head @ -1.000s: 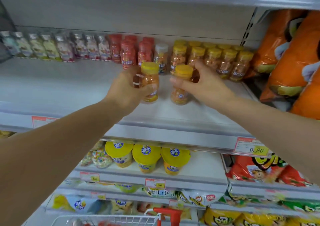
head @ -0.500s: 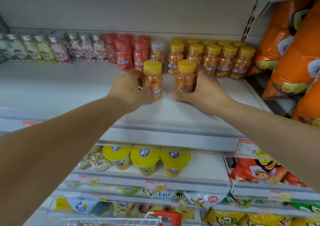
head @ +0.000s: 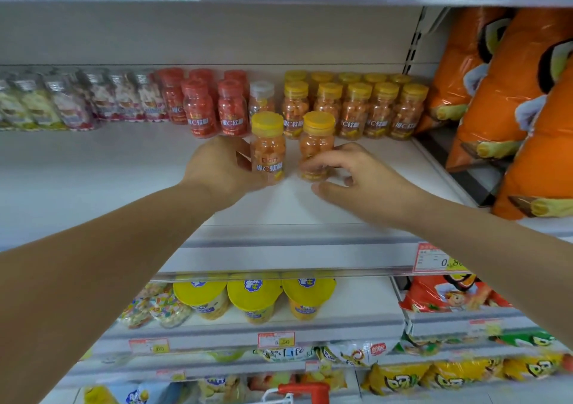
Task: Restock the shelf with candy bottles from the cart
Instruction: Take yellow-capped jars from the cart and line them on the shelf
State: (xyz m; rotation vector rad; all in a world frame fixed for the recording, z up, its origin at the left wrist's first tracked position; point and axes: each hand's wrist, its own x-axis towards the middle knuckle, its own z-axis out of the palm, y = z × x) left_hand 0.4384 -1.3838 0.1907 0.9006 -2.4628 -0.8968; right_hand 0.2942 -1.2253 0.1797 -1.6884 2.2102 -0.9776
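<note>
- Head cam view: we have two candy bottles with yellow caps standing upright on the shelf (head: 124,171), centre of the frame, just in front of the yellow-capped row (head: 356,106) at the back.
- Our left hand (head: 217,171) is clamped on the left bottle (head: 268,149) from its left side, with the thumb low across the front.
- Our right hand (head: 356,177) has its fingers curled round the bottom of the right bottle (head: 316,146), and the thumb hangs clear below it. It looks like a loose hold to us, more steadying than carrying.
- Why here? We reckon same flavour goes with same flavour, so these start a new front line right of the red-capped bottles (head: 214,109).
- The left label faces out. We can't see the right one's, so holding it low may be for twisting it round.
- Versus a second ago, the right bottle is no longer tilted and both are down on the shelf.
- Versus half a second ago, the right hand is no longer wrapped round the bottle's body. It sits lower with the thumb off, and the left hold looks the same.
</note>
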